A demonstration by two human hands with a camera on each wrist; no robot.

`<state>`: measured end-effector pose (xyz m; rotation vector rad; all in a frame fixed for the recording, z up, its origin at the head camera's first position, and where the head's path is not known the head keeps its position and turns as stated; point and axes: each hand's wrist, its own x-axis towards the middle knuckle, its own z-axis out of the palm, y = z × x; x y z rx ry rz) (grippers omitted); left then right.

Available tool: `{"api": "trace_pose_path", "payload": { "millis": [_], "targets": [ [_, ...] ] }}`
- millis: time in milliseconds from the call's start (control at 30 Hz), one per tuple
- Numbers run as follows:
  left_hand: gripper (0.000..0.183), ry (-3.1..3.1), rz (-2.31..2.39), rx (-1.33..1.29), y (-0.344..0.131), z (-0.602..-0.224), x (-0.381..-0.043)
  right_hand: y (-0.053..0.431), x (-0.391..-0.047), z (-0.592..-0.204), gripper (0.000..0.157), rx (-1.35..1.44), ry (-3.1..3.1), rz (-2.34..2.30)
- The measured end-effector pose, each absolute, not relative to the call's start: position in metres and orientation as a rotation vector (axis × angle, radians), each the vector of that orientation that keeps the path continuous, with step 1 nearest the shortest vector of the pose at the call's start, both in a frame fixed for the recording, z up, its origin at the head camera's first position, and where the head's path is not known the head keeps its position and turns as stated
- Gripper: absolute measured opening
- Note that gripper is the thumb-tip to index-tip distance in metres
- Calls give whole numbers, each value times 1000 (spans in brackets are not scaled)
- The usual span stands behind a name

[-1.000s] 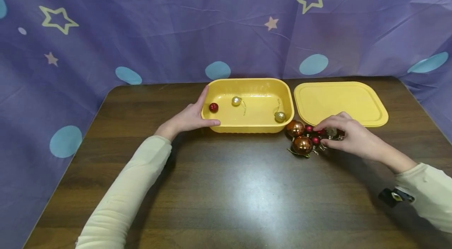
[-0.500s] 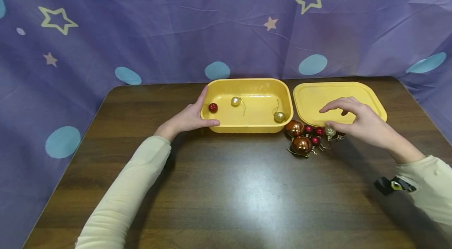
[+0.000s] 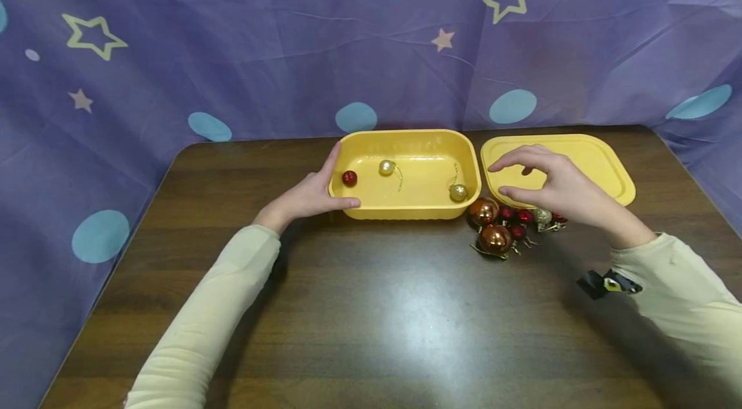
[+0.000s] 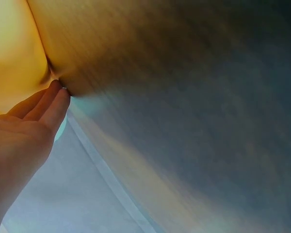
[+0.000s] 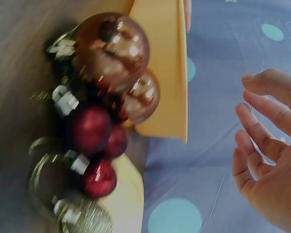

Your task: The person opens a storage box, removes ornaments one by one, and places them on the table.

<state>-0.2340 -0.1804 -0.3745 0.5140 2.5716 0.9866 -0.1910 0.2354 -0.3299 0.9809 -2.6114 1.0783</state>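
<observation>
My left hand (image 3: 307, 196) holds the left end of a yellow plastic box (image 3: 406, 212), thumb at the near rim and fingers along the outer end. Inside the box lie a small red bauble (image 3: 350, 178), a pearly gold bauble (image 3: 386, 167) and a glittery gold bauble (image 3: 458, 192). My right hand (image 3: 559, 187) hovers over the yellow lid (image 3: 603, 167), fingers loosely bent with nothing between them. Below it, at the box's near right corner, lies a cluster of baubles: a large copper bauble (image 3: 495, 239), another copper bauble (image 3: 484, 210), several small red baubles (image 5: 89, 130) and a glittery gold bauble (image 3: 542, 217).
Everything stands on a dark wooden table (image 3: 377, 306). Behind its far edge hangs a purple curtain (image 3: 359, 61) with stars and blue spots. The lid lies flat just right of the box. A dark strapped device (image 3: 608, 283) sits on the right wrist.
My right hand has lifted off the bauble cluster, gone up over the lid, then moved left toward the box. The left hand, the box and the baubles stay as they were.
</observation>
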Motion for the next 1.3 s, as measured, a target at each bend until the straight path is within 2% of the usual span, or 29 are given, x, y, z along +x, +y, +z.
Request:
{"api": "trace_pose_path", "payload": {
  "millis": [933,1300],
  "targets": [
    [121,2578,970,499,-179,-374,-233,136,-236,-317,27,1284,-2661,1077],
    [121,2572,982,491,-179,-371,-233,103,-248,-327,27,1330,-2702,1096]
  ]
}}
